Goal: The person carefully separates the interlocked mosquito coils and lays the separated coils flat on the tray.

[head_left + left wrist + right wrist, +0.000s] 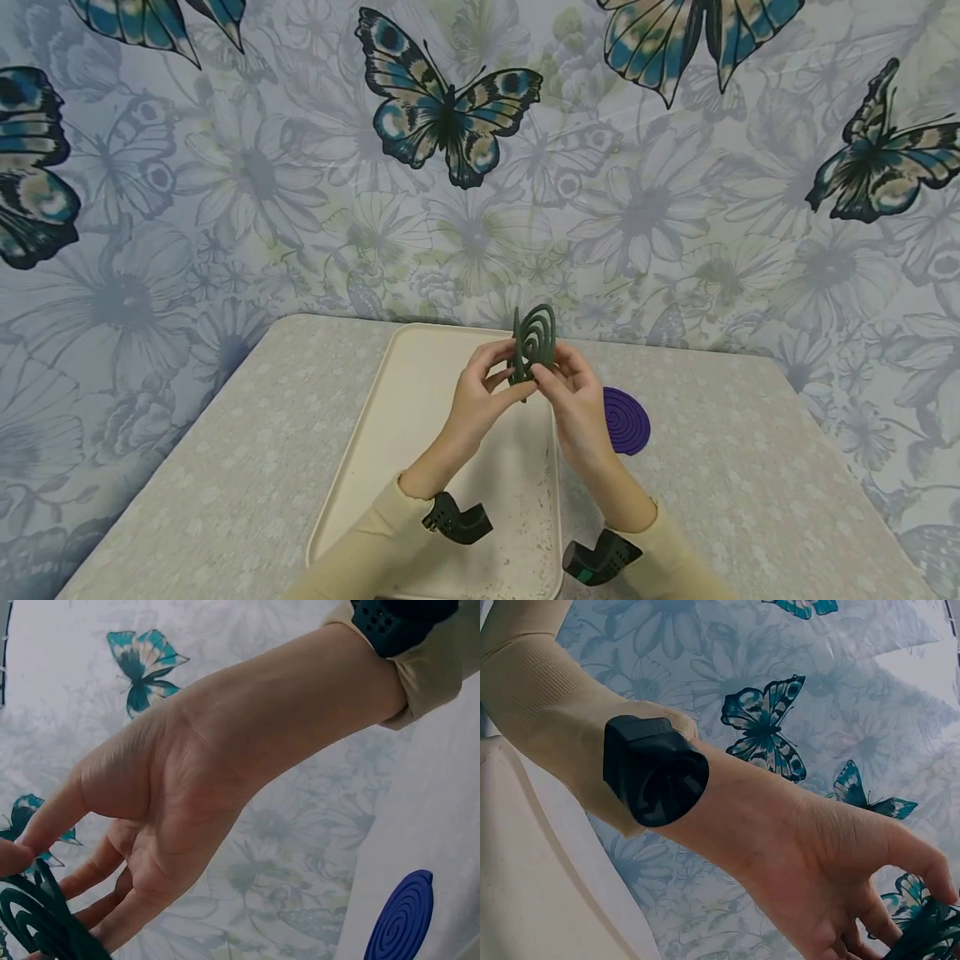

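Note:
A dark green coil [536, 332] of thin rings is held up on edge over the far part of the tray, its rings spread apart. My left hand [477, 398] pinches its left side between thumb and fingers. From the other side, my right hand [576, 402] grips it, the thumb at its lower front. The two thumbs come close together below the rings. In the left wrist view, part of the coil [49, 915] shows at the lower left corner; the right wrist view has only a piece of the coil [930, 930].
A cream tray [420, 392] with dark specks along its right side lies on the light patterned table [247, 433]. Right of it lies a flat purple spiral disc [628, 421], partly hidden by my right hand. Behind the table hangs a butterfly-print cloth [480, 233].

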### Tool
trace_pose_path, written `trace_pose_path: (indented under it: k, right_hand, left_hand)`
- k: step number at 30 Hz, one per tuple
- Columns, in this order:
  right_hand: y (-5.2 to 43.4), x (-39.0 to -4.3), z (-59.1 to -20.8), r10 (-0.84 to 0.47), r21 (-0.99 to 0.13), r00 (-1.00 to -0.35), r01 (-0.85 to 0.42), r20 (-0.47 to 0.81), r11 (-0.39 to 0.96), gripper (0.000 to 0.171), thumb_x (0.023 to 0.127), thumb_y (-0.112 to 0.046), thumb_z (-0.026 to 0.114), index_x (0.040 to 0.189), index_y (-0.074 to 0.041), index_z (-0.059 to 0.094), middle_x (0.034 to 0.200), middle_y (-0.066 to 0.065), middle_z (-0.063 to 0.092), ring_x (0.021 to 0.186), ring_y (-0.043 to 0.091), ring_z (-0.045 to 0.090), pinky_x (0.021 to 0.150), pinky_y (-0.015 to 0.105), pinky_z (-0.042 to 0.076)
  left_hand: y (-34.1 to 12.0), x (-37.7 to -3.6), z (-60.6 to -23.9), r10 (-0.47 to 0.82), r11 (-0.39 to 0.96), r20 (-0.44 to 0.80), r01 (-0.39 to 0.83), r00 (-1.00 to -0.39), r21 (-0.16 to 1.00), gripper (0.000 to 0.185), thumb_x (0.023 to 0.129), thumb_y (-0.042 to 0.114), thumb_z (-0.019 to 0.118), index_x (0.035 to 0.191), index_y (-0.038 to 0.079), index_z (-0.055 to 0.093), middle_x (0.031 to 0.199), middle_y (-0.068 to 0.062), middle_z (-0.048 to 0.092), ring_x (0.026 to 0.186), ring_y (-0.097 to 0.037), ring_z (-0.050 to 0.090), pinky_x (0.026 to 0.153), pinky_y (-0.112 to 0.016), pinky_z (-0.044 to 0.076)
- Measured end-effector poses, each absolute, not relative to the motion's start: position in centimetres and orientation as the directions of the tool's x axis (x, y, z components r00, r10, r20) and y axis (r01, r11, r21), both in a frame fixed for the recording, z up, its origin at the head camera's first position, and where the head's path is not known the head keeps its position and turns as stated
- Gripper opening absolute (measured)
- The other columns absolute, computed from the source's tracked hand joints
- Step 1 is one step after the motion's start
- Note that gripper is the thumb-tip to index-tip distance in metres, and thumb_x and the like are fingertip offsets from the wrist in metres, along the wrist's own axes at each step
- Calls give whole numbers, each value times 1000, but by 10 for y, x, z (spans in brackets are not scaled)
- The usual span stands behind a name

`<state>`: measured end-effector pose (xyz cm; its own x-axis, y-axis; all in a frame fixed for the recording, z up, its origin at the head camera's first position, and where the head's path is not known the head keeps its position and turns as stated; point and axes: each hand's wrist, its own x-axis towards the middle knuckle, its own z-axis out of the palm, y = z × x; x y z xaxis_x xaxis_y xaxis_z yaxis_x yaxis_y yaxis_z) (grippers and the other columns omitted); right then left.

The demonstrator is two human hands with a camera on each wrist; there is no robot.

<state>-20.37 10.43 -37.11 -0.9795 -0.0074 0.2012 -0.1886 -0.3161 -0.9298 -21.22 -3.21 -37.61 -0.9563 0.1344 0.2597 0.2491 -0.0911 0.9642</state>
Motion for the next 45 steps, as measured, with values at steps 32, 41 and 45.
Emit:
trace_pose_path:
  k: [32,41,45]
  right_hand:
    - [120,-219,-371,123,-879,-989,-133,86,-459,77,89,15,49,152,-13,14,112,8,58,94,14,69,78,25,58]
    - [130,-223,-365,96,-913,-994,-84,49,-399,72,87,14,50,150,-10,25,108,2,67,80,6,69,69,25,59]
    - [133,-224,-363,75,-920,-996,-65,39,-386,71,87,15,50,150,-11,27,105,-1,68,81,8,70,70,27,59]
  left_hand:
    - [-45,-225,-377,-277,-478,156,276,-948,834,55,93,-2,56,144,5,37,113,-14,66,86,-6,68,81,-20,56]
    - [-65,-237,-371,-321,-473,120,269,-939,839,44,94,1,54,138,-2,46,87,3,65,78,-2,66,79,-16,55]
    - [-72,-241,-369,-309,-483,111,256,-945,837,42,95,1,54,136,-4,47,81,5,62,75,-2,66,78,-15,55]
